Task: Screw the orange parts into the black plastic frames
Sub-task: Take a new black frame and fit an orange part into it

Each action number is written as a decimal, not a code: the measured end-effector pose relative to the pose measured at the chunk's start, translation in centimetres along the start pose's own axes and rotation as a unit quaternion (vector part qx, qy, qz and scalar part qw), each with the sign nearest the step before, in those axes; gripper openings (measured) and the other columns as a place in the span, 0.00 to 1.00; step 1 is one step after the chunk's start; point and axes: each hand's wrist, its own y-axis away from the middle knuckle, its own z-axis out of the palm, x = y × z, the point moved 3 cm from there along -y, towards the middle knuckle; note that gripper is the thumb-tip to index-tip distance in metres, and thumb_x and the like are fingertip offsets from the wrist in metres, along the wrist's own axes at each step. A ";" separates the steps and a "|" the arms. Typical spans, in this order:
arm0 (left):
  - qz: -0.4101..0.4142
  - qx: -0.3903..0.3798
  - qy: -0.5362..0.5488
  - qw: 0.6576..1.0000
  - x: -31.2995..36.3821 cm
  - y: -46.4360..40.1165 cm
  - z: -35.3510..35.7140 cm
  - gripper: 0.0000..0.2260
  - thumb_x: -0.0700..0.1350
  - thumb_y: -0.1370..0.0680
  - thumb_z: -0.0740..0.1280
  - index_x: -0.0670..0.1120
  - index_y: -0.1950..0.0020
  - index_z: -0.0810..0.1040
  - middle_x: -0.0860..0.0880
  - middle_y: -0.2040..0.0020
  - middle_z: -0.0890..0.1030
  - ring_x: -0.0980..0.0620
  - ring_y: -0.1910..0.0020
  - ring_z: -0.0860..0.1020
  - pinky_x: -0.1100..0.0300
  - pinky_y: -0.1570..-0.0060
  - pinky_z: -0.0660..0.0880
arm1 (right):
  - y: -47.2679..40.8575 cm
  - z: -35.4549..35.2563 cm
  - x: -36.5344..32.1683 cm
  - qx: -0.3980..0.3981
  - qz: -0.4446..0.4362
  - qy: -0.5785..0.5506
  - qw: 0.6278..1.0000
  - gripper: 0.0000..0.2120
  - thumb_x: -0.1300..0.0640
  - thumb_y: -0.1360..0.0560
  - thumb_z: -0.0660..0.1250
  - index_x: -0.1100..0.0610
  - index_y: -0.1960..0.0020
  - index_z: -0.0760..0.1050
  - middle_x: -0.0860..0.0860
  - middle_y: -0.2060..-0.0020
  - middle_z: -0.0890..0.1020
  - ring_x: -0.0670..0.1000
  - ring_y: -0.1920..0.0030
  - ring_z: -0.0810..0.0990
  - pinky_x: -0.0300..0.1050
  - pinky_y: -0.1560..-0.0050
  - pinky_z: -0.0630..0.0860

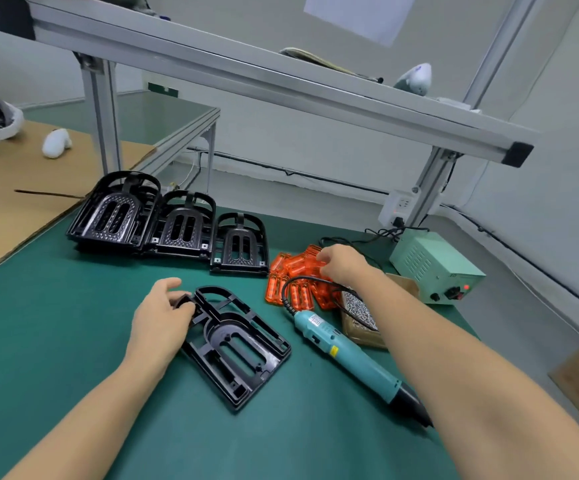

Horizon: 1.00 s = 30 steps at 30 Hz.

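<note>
Gripping flat black ribbed plastic frame (236, 344) with our left hand (160, 317), fingers curled on its edge.
Our right hand (341, 263) pinches translucent orange parts (298, 282).

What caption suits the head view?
Left hand steadies a flat black plastic frame while right hand reaches into translucent orange parts.
</note>
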 end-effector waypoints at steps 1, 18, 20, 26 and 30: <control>0.003 -0.001 0.001 1.000 -0.2 0.1 0.0 0.18 0.39 0.23 0.63 0.50 0.34 0.69 0.54 0.47 0.78 0.56 0.54 0.75 0.58 0.53 0.66 | -0.4 0.3 -0.3 -0.010 -0.006 0.009 1.000 0.21 0.62 0.22 0.61 0.50 0.30 0.72 0.53 0.32 0.74 0.56 0.32 0.71 0.53 0.31 0.67; 0.050 -0.011 -0.082 0.995 0.3 1.4 -0.1 0.16 0.38 0.23 0.62 0.50 0.36 0.73 0.49 0.40 0.77 0.52 0.44 0.73 0.54 0.43 0.69 | 0.9 -2.2 0.1 0.207 -0.013 -0.306 0.929 0.08 0.58 0.25 0.70 0.57 0.46 0.81 0.52 0.53 0.84 0.50 0.54 0.80 0.47 0.50 0.78; 0.038 -0.024 -0.102 0.994 0.6 1.3 -0.4 0.15 0.39 0.23 0.62 0.52 0.38 0.74 0.46 0.40 0.76 0.52 0.51 0.72 0.54 0.46 0.69 | 2.8 -3.0 -0.6 0.184 -0.014 -0.455 0.871 0.06 0.59 0.26 0.71 0.57 0.49 0.80 0.51 0.58 0.83 0.49 0.60 0.80 0.43 0.59 0.78; 0.165 -0.003 -0.019 0.986 4.3 3.1 -0.9 0.11 0.40 0.23 0.65 0.56 0.46 0.77 0.62 0.50 0.76 0.57 0.45 0.72 0.61 0.46 0.68 | 8.9 -1.3 -4.3 0.019 -0.029 -0.667 0.744 0.06 0.65 0.24 0.69 0.60 0.48 0.78 0.54 0.65 0.84 0.47 0.70 0.81 0.37 0.69 0.79; 0.131 -0.149 0.212 0.957 6.4 4.9 0.2 0.11 0.38 0.24 0.68 0.53 0.48 0.81 0.53 0.54 0.84 0.61 0.55 0.79 0.74 0.57 0.71 | 11.6 0.8 -6.0 0.016 -0.017 -0.693 0.721 0.01 0.65 0.24 0.68 0.61 0.52 0.78 0.55 0.66 0.84 0.47 0.70 0.82 0.36 0.69 0.78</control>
